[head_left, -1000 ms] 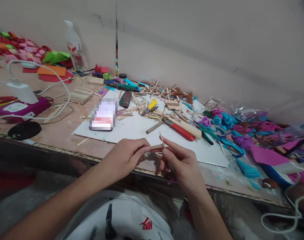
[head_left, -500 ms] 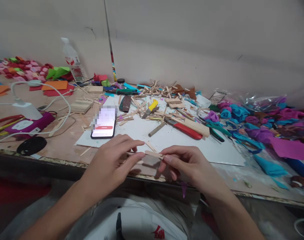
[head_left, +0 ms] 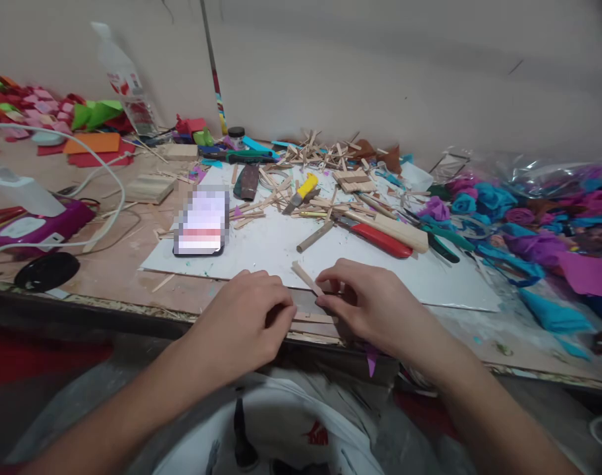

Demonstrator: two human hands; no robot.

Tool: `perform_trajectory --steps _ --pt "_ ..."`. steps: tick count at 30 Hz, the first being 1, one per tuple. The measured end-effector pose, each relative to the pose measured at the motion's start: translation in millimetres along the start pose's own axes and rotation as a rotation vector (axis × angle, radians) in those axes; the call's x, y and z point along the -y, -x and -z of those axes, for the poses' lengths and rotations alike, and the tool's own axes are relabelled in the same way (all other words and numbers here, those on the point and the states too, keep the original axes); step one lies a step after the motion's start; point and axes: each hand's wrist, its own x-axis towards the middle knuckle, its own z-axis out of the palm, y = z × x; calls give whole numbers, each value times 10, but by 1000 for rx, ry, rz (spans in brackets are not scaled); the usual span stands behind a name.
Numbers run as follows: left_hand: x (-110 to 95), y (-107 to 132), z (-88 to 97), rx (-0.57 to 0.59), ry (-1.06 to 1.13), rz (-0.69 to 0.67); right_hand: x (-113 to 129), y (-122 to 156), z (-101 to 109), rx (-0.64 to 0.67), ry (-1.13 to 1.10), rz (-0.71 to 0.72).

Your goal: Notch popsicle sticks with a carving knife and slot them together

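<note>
At the table edge, the right hand pinches a stick, tilted over a flat stick. The left hand is curled closed, fingertips at the flat stick's end. Judged: sticks lie apart, nothing joined yet.

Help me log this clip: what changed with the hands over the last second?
Both hands came down from mid-air to the table edge. The right hand now pinches a short wooden stick alone, tilted; the left hand curls beside it. Phone, red-handled tool and stick pile stayed put.
</note>
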Motion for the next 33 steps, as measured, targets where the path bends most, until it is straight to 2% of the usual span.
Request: perform_trajectory --steps 6,12,16,19,21,25,29,33 --pt "32 -7 -44 39 -66 -60 175 -63 -40 -2 248 37" --pt "77 18 -36 -29 -63 -106 -24 -70 180 -57 323 36" --pt "120 14 -68 -25 -62 -197 -164 -325 277 -104 412 97" --pt "136 43 -40 -5 -76 -280 -199 -597 235 -24 446 205" --pt "138 87 15 0 -78 -331 -197 -735 203 -1 437 220" --pt "154 193 81 -16 -120 -413 -130 -743 252 -96 304 162" --pt "204 254 -18 -21 -266 -509 24 -396 331 -247 -32 76" --pt "234 254 -98 -35 -343 -536 156 -19 227 -180 -332 20"
